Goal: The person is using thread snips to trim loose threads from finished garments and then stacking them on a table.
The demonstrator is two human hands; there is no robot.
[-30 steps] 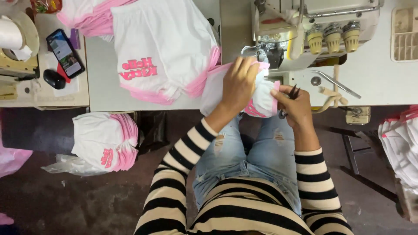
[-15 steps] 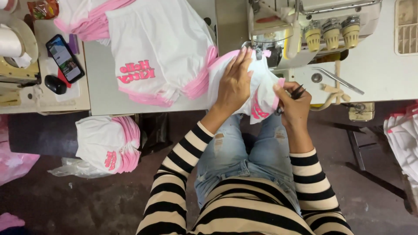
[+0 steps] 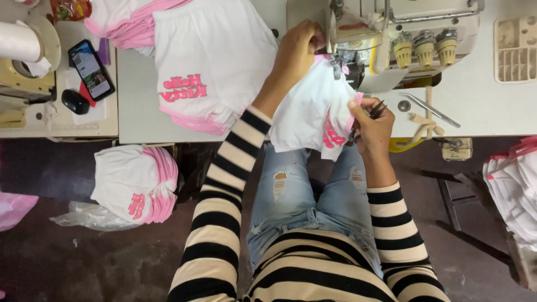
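**White and pink garment fed to the sewing machine**

A small white knit garment (image 3: 305, 114) with pink trim and pink lettering hangs soft and crumpled between the two hands, its upper edge drawn up to the needle area of the sewing machine (image 3: 391, 33) and its lower part drooping over the counter (image 3: 475, 106) edge onto the lap in faded, ripped jeans. The left hand (image 3: 299, 47) lies on top of the cloth, fingers curled over its upper edge right beside the machine's presser area, pressing and gripping the fabric there. The right hand (image 3: 372, 126) is clenched on the garment's pink-edged right side and also holds a small dark thread snips (image 3: 377, 109), whose tips stick out above the fingers. Both sleeves are cream with black stripes.

The machine is a pale, boxy metal body; three yellowish ribbed tension knobs (image 3: 425, 47) stand in a row on its front. A thin metal rod (image 3: 430, 110) lies slantwise on the counter just right of the hand.

To the left of the garment, a flat stack of finished garments (image 3: 212, 61) in the same white and pink lies on the counter. A second bundle (image 3: 137, 182), rounded and folded over, sits lower down by the floor on clear plastic. A third pile of white pieces (image 3: 514, 190) shows at the right edge. One smartphone (image 3: 91, 69) and one black computer mouse (image 3: 74, 102) rest on a side table, near a large white roll (image 3: 19, 42).
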